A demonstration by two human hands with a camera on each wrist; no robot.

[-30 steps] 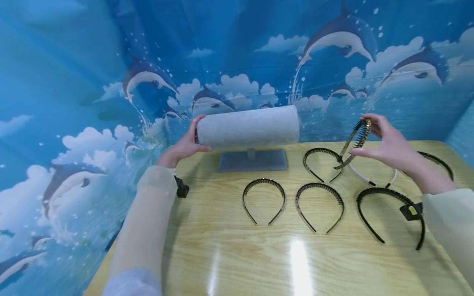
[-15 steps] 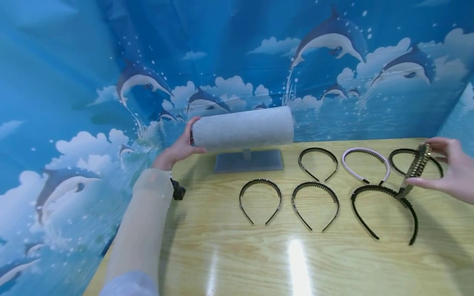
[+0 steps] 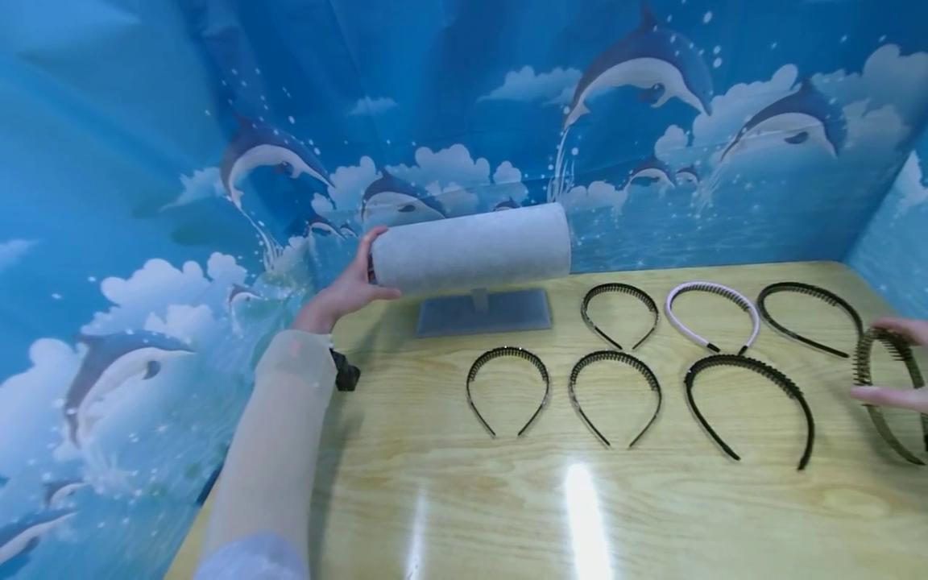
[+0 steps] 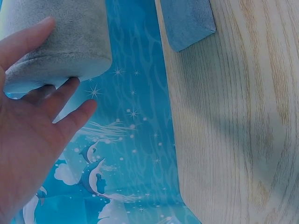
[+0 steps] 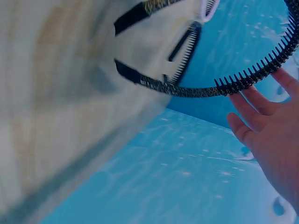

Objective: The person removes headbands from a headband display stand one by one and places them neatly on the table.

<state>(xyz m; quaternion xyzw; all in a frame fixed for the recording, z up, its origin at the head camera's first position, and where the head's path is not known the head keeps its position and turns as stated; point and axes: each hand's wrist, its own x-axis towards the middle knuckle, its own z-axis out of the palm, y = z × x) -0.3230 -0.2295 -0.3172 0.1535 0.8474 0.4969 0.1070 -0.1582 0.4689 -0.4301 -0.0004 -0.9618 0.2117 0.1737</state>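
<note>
My right hand [image 3: 893, 362] is pinching a gold toothed headband [image 3: 880, 395] at the table's [image 3: 449, 499] 3 o'clock edge, its arch toward 12 o'clock. My left hand [image 3: 341, 294] is pressing straight fingers on the 9 o'clock end of the grey velvet display roll [image 3: 471, 246], whose long axis is running 9-to-3. Six headbands are lying between.

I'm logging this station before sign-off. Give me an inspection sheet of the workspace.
Surface: glossy wooden table, glare streaks.
Job's things: gold-toothed headband at right edge; grey velvet display roll on stand.
Clutter: six headbands laid flat, five black, one pink.
Grippers: left hand touches roll's end; right hand pinches gold-toothed headband.
Cables: nothing seen.
Surroundings: blue dolphin backdrop.
</note>
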